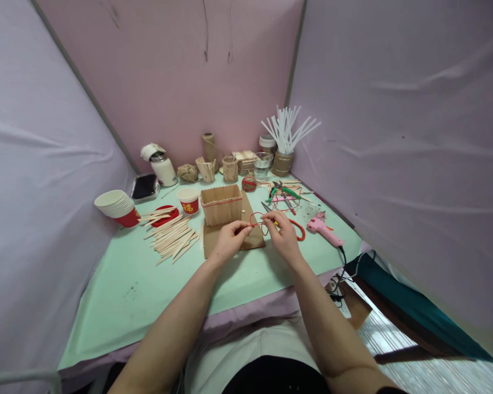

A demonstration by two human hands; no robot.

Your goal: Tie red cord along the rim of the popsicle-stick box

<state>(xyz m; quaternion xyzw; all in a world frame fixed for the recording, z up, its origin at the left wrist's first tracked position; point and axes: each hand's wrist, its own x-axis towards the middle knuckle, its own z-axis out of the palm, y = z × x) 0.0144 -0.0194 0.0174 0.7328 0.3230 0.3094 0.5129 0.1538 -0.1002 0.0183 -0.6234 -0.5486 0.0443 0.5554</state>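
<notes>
A thin red cord (258, 223) runs in loops between my two hands. My left hand (232, 237) pinches it at the left, over a brown cardboard piece (252, 239). On the other side my right hand (282, 236) is closed on the cord with its fingertips. Just behind my left hand stands a box made of wooden craft sticks (221, 207), with a red line along its upper edge. Scissors with red-orange handles (299, 230) lie partly hidden under my right hand.
Loose craft sticks (173, 239) and paper cups (117, 207) lie left. A pink glue gun (325, 232) with a cord is right. Green-handled pliers (277, 191), a red cord ball (248, 184), a glass of water (263, 166) and a jar of white sticks (283, 162) stand behind.
</notes>
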